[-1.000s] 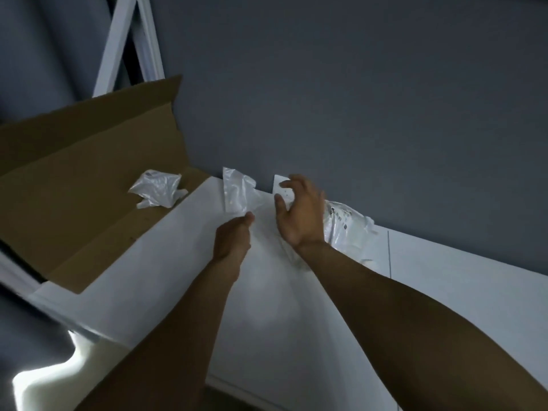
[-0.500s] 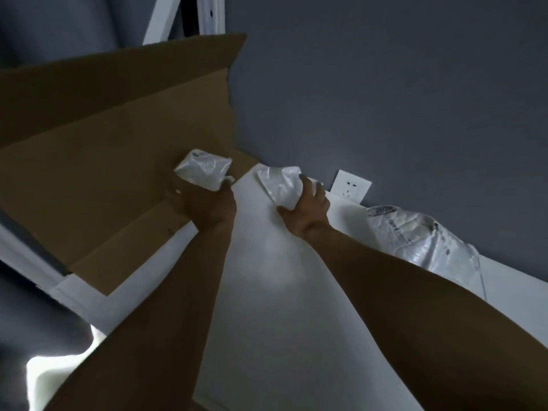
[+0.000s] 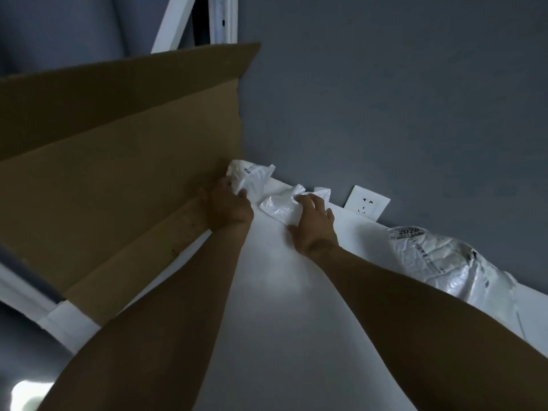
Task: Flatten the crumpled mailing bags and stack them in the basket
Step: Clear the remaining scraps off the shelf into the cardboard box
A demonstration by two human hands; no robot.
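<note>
Two small crumpled white mailing bags lie at the far edge of the white table [image 3: 267,307], near the grey wall. My left hand [image 3: 226,207] grips the left crumpled bag [image 3: 250,178] beside the cardboard. My right hand [image 3: 314,225] holds the second crumpled bag [image 3: 280,207] against the tabletop, fingers curled over its right end. A larger white mailing bag [image 3: 444,262] with printed labels lies wrinkled at the right, against the wall. No basket is in view.
A big brown cardboard sheet [image 3: 118,173] leans at the left, covering the table's left end. A white wall socket [image 3: 367,204] sits just behind the bags. White frame bars [image 3: 222,19] rise behind the cardboard.
My left hand has drawn the left crumpled bag off the cardboard toward the table's far edge. My right hand keeps its hold on the second bag. The view has shifted left.
</note>
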